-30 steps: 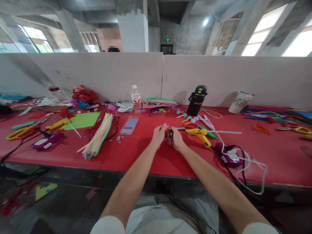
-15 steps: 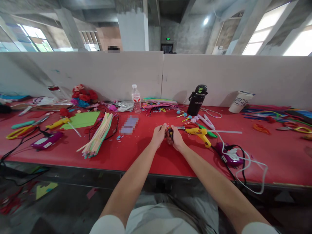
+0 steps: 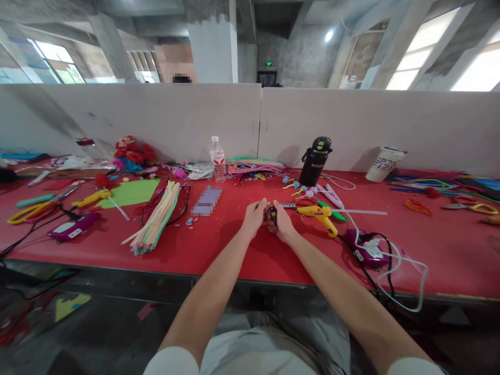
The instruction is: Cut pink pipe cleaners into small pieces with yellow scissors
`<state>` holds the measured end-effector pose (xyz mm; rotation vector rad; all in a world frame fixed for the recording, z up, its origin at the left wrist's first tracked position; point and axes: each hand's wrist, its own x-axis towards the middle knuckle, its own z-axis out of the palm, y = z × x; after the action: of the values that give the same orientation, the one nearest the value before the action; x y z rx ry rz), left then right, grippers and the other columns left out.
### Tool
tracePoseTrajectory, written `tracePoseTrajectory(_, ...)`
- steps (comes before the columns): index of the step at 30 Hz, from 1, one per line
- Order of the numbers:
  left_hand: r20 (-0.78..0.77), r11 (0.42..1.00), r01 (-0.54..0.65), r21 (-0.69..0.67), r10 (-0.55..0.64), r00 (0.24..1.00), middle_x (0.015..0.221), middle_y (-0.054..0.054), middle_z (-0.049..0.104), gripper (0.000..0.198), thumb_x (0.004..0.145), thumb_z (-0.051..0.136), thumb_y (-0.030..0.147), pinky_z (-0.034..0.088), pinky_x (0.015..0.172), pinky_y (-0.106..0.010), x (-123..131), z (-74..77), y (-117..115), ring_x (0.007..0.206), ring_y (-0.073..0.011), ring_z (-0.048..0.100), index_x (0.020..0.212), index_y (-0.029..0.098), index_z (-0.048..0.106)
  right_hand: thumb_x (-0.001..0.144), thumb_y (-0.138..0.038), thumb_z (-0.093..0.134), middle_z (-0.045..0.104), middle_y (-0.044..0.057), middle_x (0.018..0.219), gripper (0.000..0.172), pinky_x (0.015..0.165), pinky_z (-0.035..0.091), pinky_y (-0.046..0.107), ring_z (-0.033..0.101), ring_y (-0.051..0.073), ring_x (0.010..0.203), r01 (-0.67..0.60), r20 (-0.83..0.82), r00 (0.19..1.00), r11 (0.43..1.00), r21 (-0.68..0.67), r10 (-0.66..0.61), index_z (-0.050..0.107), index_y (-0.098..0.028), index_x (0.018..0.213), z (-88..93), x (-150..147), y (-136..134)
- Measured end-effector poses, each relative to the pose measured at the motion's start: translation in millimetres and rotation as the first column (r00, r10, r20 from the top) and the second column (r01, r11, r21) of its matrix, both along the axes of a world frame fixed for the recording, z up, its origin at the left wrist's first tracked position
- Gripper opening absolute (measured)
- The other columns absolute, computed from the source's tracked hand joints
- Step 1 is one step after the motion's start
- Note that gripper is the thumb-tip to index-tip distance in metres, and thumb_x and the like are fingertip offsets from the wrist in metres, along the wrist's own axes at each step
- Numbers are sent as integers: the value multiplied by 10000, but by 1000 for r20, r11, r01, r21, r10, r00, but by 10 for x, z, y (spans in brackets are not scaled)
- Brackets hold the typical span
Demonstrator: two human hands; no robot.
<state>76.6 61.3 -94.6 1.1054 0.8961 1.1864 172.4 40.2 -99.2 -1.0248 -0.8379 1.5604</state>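
Over the middle of the red table (image 3: 230, 250), my two hands are close together. My right hand (image 3: 283, 221) is closed around a small black tool with yellow marks (image 3: 273, 213); its kind I cannot make out. My left hand (image 3: 254, 216) is closed in a pinch, with a tiny pinkish bit at the fingertips, too small to name. Just right of my hands lie a metal blade (image 3: 289, 206), perhaps of scissors, and a yellow glue gun (image 3: 321, 216). Behind these are small pompom pieces (image 3: 308, 192) on coloured stems.
A bundle of pale pipe cleaners (image 3: 158, 219) lies left, near a blurred flat rectangle (image 3: 207, 200). A water bottle (image 3: 217, 159), black flask (image 3: 314, 161) and white cup (image 3: 385, 164) stand along the partition (image 3: 156, 114). Corded purple boxes (image 3: 74, 227) lie at both sides.
Both hands keep nearly the same place and grip. The view has shifted very slightly; nothing on the table has visibly moved.
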Motion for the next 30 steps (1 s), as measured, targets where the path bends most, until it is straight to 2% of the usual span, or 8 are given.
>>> tracePoseTrajectory(10, 10, 1000, -1, -4, 1, 1000, 432, 47, 414, 379, 827, 520, 437, 233, 402, -200, 10, -12, 7, 374, -63, 378, 577, 176, 405, 886, -467, 286, 316, -45, 356, 428, 309, 158, 187, 212, 75, 307, 43, 9, 999, 999, -5, -43, 397, -202, 568, 6, -5, -4)
tracePoseTrajectory(17, 16, 1000, 11, -3, -11, 1000, 438, 43, 426, 379, 828, 525, 438, 248, 407, -197, 7, -10, 3, 381, -64, 395, 583, 175, 404, 881, -513, 317, 297, -53, 365, 450, 313, 144, 184, 208, 69, 305, 26, 9, 1000, 1000, -12, -26, 397, -201, 566, 21, -14, -9)
tracePoseTrajectory(25, 45, 1000, 30, -6, -30, 999, 430, 50, 413, 386, 826, 535, 439, 242, 407, -193, 9, 29, -22, 376, -59, 375, 579, 175, 399, 885, -470, 291, 318, -48, 363, 433, 314, 154, 183, 209, 71, 302, 49, 10, 999, 999, -4, -49, 400, -201, 564, 0, -4, 1)
tracePoseTrajectory(30, 51, 1000, 16, -9, -16, 999, 432, 53, 402, 389, 820, 547, 441, 225, 402, -192, 5, 41, -28, 378, -58, 377, 576, 174, 403, 873, -522, 340, 300, -53, 366, 454, 316, 141, 179, 208, 67, 313, 46, 12, 999, 999, -10, -45, 399, -200, 559, 22, -12, -11)
